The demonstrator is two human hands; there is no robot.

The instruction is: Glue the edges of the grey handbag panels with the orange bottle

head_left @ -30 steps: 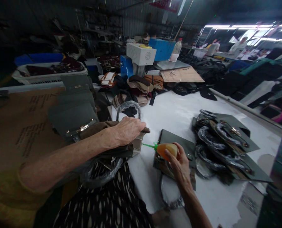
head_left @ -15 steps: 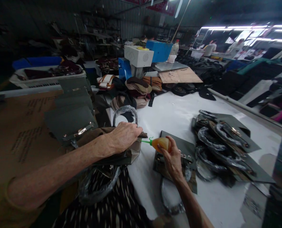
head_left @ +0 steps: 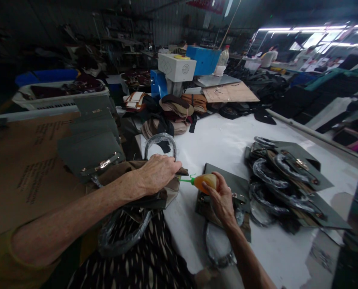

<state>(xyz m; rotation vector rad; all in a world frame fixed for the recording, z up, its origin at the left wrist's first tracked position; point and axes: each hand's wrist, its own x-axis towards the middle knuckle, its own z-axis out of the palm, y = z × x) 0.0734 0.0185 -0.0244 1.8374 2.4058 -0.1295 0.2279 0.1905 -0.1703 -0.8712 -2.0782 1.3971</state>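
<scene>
My left hand [head_left: 159, 172] is closed on the upper edge of a dark olive handbag [head_left: 169, 192] that lies in front of my body. One plastic-wrapped handle [head_left: 161, 138] of it arches beyond the hand; another wrapped handle [head_left: 125, 241] hangs over my patterned clothing. In my right hand [head_left: 221, 196] is a squeeze bottle [head_left: 204, 183] of amber liquid, held sideways. Its thin green nozzle points left and reaches the bag's edge beside my left fingers; whether it touches is hard to tell. Beneath the right hand lies another grey-green bag [head_left: 224, 178] with a metal clasp.
A pile of similar bags [head_left: 281, 180] with wrapped handles lies on the white table [head_left: 194, 144] at right. Grey-green bag pieces [head_left: 90, 144] stand at left by a cardboard sheet [head_left: 25, 168]. Folded fabric parts [head_left: 175, 110] and a white-and-blue machine [head_left: 177, 68] are at the back. People work far off.
The view has shifted slightly. Both hands keep nearly the same place, with the bottle's nozzle still at the bag's edge.
</scene>
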